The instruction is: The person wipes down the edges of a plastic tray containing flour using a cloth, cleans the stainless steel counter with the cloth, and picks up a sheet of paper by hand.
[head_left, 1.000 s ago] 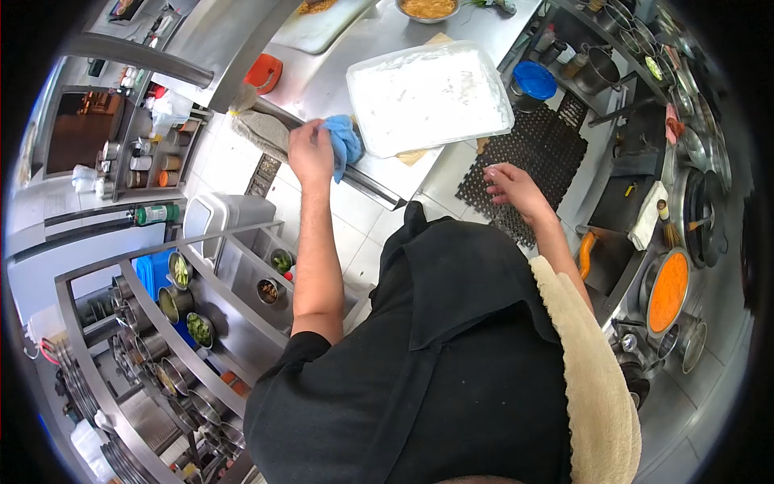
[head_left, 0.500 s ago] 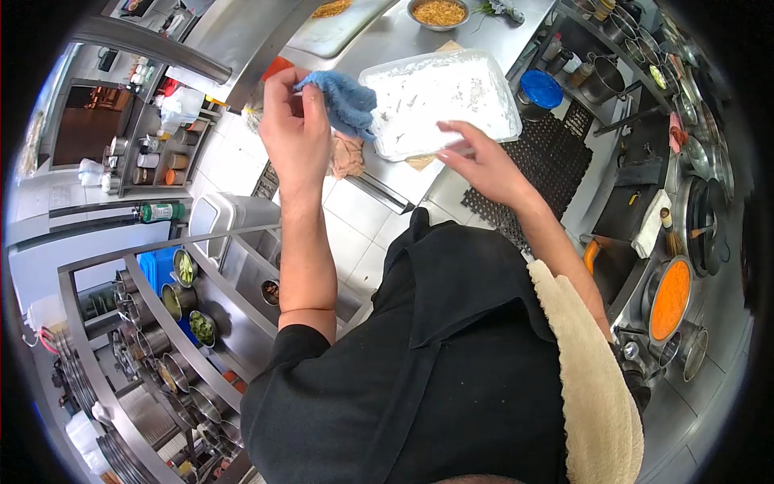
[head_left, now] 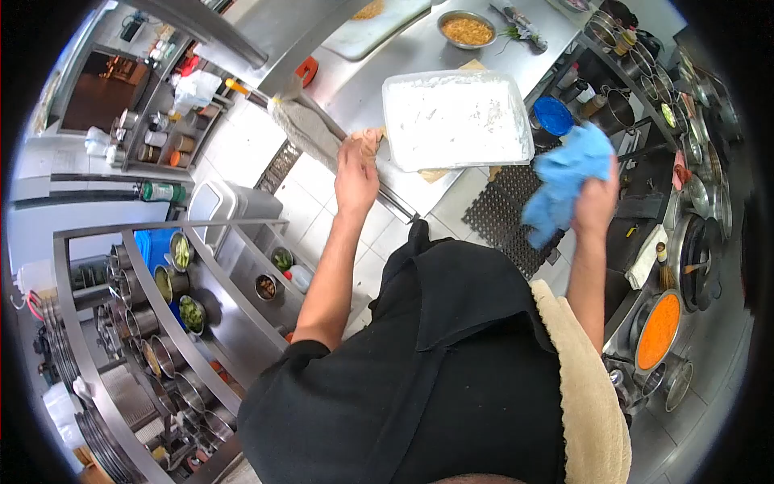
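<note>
Head cam: right hand (head_left: 595,202) gripping the blue cloth (head_left: 574,173) clear of the bench (head_left: 355,93). Left hand (head_left: 355,181) is at the pinkish cloth (head_left: 370,137) on the near edge, can't tell if gripped. Looks like clearing's partway, pinkish one left.

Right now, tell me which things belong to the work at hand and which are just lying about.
Apparently in use:
- blue cloth, in the right hand
- crumpled peach-coloured item, at the left hand; grip unclear

Probably just lying about:
- white-coated tray, untouched
- steel bowl of shredded food
- cutting board
</note>
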Available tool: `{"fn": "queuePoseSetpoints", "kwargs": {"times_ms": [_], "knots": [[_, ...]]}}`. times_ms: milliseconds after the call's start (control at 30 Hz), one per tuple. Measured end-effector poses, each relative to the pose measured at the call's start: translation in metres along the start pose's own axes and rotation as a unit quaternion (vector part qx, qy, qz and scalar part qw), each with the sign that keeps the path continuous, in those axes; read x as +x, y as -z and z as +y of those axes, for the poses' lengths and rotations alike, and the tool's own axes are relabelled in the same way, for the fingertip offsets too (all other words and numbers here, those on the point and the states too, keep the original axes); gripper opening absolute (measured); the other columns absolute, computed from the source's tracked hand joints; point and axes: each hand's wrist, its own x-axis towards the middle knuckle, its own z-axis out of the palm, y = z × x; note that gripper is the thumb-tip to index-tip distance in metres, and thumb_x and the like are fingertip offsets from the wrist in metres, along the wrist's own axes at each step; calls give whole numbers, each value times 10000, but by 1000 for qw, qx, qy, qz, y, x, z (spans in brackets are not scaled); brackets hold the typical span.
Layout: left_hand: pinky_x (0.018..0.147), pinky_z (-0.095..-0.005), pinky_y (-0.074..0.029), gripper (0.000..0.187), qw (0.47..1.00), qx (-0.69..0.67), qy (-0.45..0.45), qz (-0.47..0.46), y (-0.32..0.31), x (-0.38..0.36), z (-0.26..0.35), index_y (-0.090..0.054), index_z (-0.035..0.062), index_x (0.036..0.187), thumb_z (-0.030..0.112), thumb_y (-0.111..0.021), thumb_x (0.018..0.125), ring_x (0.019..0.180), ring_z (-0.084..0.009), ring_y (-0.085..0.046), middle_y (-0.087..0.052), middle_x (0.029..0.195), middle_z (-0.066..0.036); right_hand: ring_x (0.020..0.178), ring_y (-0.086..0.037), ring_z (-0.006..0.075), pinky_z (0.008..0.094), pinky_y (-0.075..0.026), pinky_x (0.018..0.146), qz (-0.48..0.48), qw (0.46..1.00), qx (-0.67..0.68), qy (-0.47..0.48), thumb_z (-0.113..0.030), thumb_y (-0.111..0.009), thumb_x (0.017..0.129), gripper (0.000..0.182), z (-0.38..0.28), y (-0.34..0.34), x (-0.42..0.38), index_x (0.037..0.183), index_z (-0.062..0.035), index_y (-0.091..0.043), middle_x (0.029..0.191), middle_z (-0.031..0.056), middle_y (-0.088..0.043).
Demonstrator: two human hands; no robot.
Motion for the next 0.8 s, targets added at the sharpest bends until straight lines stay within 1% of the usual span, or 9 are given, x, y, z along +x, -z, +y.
{"fn": "queuePoseSetpoints", "kwargs": {"times_ms": [133, 367, 400, 433, 467, 567, 633, 733, 800], "knots": [[960, -499, -551, 503, 983, 179, -14, -44, -40, 7, -45, -541, 160, 1429, 188, -648, 939, 1183, -393, -609, -510, 1446, -174, 1135, -645, 191, 331, -512, 988, 40, 994, 51, -83, -65, -485, 977, 437, 18, 61, -9, 1406, -22, -552, 1277, 86, -657], [901, -520, -568, 382, 957, 210, 56, -194, -70, -9, -50, -567, 168, 1305, 171, -623, 926, 1098, -427, -643, -564, 1307, -171, 1079, -641, 157, 316, -508, 967, -29, 988, -22, -151, -48, -475, 981, 393, 55, 92, -58, 1359, -21, -581, 1188, 56, -659], [898, -534, -565, 330, 963, 224, -58, -136, -68, -30, -45, -604, 149, 1211, 115, -620, 884, 1119, -422, -630, -584, 1258, -169, 1024, -625, 161, 283, -478, 953, -26, 985, -87, -145, 45, -397, 810, 487, 41, 81, -63, 1239, -2, -622, 1094, 62, -666], [877, -521, -556, 299, 973, 143, -18, -178, -62, -49, -30, -627, 121, 1151, 83, -606, 854, 1063, -398, -645, -614, 1162, -172, 1026, -626, 159, 281, -477, 953, -39, 983, -68, -166, 47, -395, 810, 486, 42, 83, -66, 1237, 0, -623, 1093, 61, -668], [896, -513, -543, 271, 953, 205, -112, -192, -58, -65, -22, -649, 111, 1123, 104, -606, 856, 1050, -380, -652, -646, 1102, -157, 1027, -627, 157, 279, -476, 953, -50, 980, -47, -189, 50, -394, 810, 485, 48, 86, -72, 1234, 2, -624, 1093, 60, -670], [926, -472, -545, 238, 928, 47, -121, -350, -34, -96, 13, -714, 164, 1079, 190, -631, 857, 1069, -316, -675, -666, 1121, -136, 1033, -632, 153, 275, -478, 949, -56, 972, -27, -228, 67, -386, 808, 487, 65, 95, -84, 1230, 12, -622, 1107, 55, -675], [946, -408, -566, 300, 935, -13, -72, -348, -21, -93, 24, -724, 177, 1114, 180, -705, 815, 1088, -309, -681, -679, 1170, -106, 1033, -636, 154, 276, -479, 949, -41, 973, -43, -222, 74, -383, 805, 491, 69, 99, -83, 1230, 13, -622, 1111, 54, -677], [921, -409, -581, 317, 952, 47, 47, -300, 24, -40, 47, -728, 169, 1151, 182, -709, 835, 1044, -308, -707, -690, 1145, -118, 1037, -638, 161, 284, -481, 960, -20, 976, -23, -217, 79, -375, 800, 518, 71, 111, -79, 1252, 15, -618, 1117, 57, -675], [832, -426, -596, 348, 988, 12, 17, -154, 53, -1, 60, -724, 135, 1200, 152, -723, 853, 957, -315, -729, -696, 1047, -144, 1037, -638, 162, 288, -482, 961, -7, 977, -15, -212, 76, -376, 802, 521, 74, 121, -77, 1259, 14, -617, 1116, 58, -675]]}}
